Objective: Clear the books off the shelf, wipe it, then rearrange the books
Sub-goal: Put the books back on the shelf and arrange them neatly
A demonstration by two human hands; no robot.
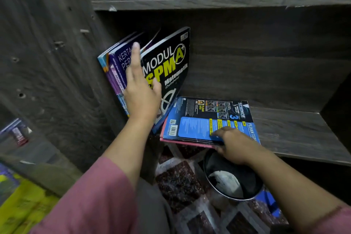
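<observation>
Several books lean against the left wall of the dark wooden shelf point(296, 129). The front one is a black "Modul SPM A+" book point(171, 66), with a purple book point(121, 62) behind it. My left hand point(141, 91) lies flat on these leaning books, fingers apart, pressing on their covers. A blue science book point(201, 119) lies flat on a pink book point(182, 141) at the shelf's front edge. My right hand point(234, 144) grips the front edge of this flat pile, thumb on top of the blue cover.
A round black bin point(233, 176) with white crumpled stuff inside stands on the patterned tile floor below the shelf. More books point(17, 192) lie at the lower left. Another shelf board point(209, 2) runs above. The right half of the shelf is bare.
</observation>
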